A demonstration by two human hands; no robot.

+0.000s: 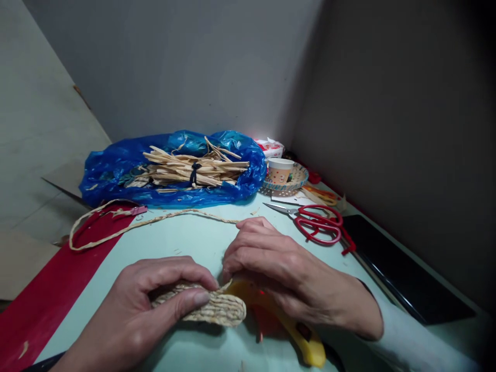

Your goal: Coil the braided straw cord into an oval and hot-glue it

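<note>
A flat oval coil of braided straw cord [227,309] is in my left hand [155,305], its thumb in front and fingers behind. Close by, my right hand [271,266] has its fingers bent together around the cord near the coil's upper edge; the exact grip is hidden. From there a long twisted straw cord [170,214] runs left across the table and loops back, a pink clip [138,210] near its end. Beneath my right hand lies a yellow tool with an orange-red trigger [298,336], apparently a hot glue gun, partly covered.
Behind, a blue plastic bag [104,175] bears a tied bundle of dried straw strips [174,168]. Red-handled scissors [320,222] lie at right, beside a black flat panel [399,268]. A paper cup [279,171] stands in a small woven basket [298,178]. Walls rise behind.
</note>
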